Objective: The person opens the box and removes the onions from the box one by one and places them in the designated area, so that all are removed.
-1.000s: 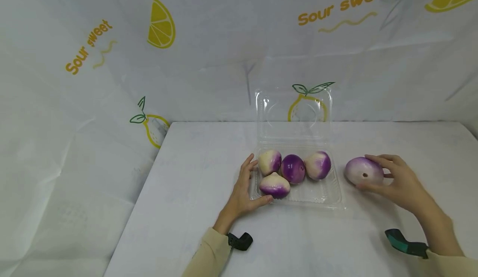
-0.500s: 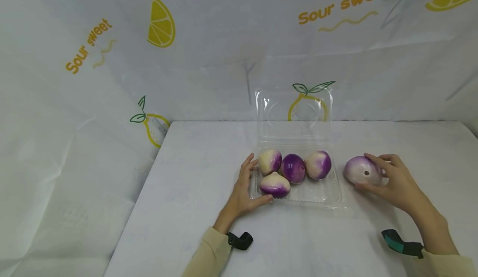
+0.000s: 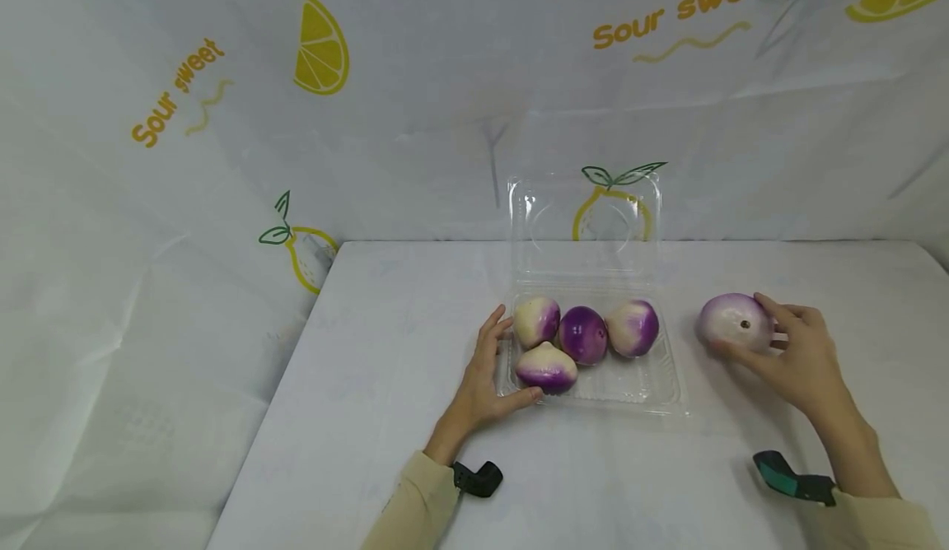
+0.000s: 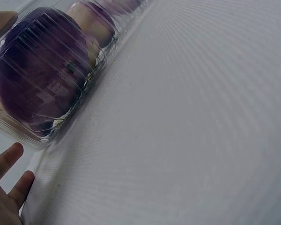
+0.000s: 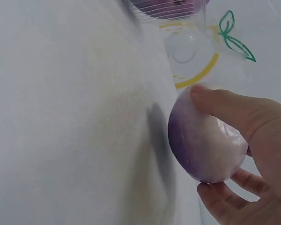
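Note:
My right hand (image 3: pixel 804 361) grips a pale purple-and-white turnip (image 3: pixel 734 322), thumb on its near side and fingers behind. In the right wrist view the turnip (image 5: pixel 203 140) is above the table with a shadow beside it. Left of it stands a clear plastic clamshell box (image 3: pixel 630 385), lid raised at the back. Several cream-and-purple turnips (image 3: pixel 582 336) lie inside. My left hand (image 3: pixel 478 381) is at the box's left front corner, its fingers extended along the left side and its thumb at the front rim. Through the ribbed wall, the left wrist view shows a dark purple turnip (image 4: pixel 42 70).
The box's transparent lid (image 3: pixel 586 229) stands up near the back edge of the white table (image 3: pixel 371 369). Behind the table hangs a white cloth (image 3: pixel 445 81) printed with lemons and lettering. Inside the box, bare floor shows at the front right.
My right hand has shifted slightly right and toward the back with the turnip, which has turned a little. The left hand and the box have stayed in place.

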Available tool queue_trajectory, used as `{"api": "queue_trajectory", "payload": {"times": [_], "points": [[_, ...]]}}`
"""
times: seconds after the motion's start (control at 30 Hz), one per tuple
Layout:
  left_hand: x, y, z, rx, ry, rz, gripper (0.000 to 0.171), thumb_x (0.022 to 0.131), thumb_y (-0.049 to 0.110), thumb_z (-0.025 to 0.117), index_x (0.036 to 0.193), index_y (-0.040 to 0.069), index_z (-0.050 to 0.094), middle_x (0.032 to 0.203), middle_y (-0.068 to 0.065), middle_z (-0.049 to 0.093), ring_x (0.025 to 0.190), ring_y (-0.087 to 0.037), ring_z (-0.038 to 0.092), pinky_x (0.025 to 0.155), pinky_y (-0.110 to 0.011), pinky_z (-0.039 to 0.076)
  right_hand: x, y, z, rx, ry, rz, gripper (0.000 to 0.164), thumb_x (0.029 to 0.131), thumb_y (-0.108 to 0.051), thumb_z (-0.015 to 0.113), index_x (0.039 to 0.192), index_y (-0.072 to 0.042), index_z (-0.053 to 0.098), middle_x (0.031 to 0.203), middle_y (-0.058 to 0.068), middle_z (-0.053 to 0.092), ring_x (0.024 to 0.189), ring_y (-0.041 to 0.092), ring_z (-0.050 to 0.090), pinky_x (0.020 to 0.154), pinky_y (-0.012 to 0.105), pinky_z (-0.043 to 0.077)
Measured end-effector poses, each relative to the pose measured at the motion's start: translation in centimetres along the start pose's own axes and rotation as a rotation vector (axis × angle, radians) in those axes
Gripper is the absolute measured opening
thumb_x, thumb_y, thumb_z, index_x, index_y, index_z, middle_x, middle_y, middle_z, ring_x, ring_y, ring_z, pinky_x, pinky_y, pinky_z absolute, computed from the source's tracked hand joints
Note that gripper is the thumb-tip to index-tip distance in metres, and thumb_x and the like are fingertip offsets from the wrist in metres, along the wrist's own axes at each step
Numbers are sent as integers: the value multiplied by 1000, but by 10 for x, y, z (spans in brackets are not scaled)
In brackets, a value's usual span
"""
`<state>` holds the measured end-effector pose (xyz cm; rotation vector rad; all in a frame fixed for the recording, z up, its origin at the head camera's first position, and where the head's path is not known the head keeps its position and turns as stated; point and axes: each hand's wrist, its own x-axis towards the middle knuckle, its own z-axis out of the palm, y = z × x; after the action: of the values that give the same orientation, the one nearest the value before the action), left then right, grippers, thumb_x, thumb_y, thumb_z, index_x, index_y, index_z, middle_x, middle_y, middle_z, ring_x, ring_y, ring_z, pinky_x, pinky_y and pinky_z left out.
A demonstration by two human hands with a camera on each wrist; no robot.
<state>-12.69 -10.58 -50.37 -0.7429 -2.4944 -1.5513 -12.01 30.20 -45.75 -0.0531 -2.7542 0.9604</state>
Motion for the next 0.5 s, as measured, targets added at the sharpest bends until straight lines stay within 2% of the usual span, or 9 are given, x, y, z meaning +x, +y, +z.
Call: {"api": "queue_trajectory", "payload": {"times": [0.07, 0.1, 0.13, 0.2, 0.33, 0.37, 0.5], "points": [[0, 0, 0, -2, -1, 0, 100, 72, 31, 82, 156, 12, 31, 172, -12, 18, 134, -28, 48, 106, -43, 44, 0, -1, 0, 11, 4, 45, 94, 78, -26, 89, 148, 13, 40, 133, 46, 35, 104, 62, 53, 69, 38, 59], [0, 0, 0, -4, -1, 2, 100, 72, 32, 82, 156, 12, 31, 171, -12, 18, 134, -28, 48, 106, -43, 44, 0, -1, 0, 17, 6, 61, 94, 79, -27, 88, 148, 13, 39, 134, 46, 35, 104, 62, 53, 65, 25, 55], [0, 0, 0, -5, 0, 5, 100, 72, 32, 82, 156, 12, 31, 171, -13, 18, 134, -28, 48, 106, -43, 44, 0, -1, 0, 19, 6, 79, 94, 80, -28, 87, 149, 13, 38, 135, 45, 34, 105, 61, 52, 64, 22, 50], [1, 0, 0, -5, 4, 17, 100, 72, 32, 82, 156, 10, 32, 171, -14, 19, 133, -29, 48, 105, -42, 44, 1, -1, 1, 23, 7, 106, 94, 82, -30, 86, 151, 12, 37, 137, 45, 34, 108, 60, 51, 63, 10, 34], [1, 1, -1, -6, 9, 38, 100, 71, 31, 83, 155, 9, 32, 169, -18, 21, 131, -31, 49, 104, -42, 44, 1, 0, 4, 24, 16, 134, 94, 83, -32, 85, 152, 10, 36, 137, 44, 34, 111, 59, 49, 65, 12, 33], [1, 1, -1, -6, 10, 41, 100, 71, 31, 83, 155, 8, 32, 169, -19, 21, 131, -31, 49, 104, -42, 45, 1, 1, 5, 30, 21, 137, 94, 83, -32, 85, 152, 10, 36, 137, 44, 35, 112, 58, 49, 65, 9, 29], [1, 2, 0, -10, 8, 37, 100, 71, 30, 83, 155, 8, 32, 170, -18, 20, 131, -31, 50, 104, -44, 45, 0, 2, 9, 53, 42, 144, 92, 83, -32, 85, 151, 10, 38, 136, 44, 36, 112, 58, 49, 64, 7, 27]]}}
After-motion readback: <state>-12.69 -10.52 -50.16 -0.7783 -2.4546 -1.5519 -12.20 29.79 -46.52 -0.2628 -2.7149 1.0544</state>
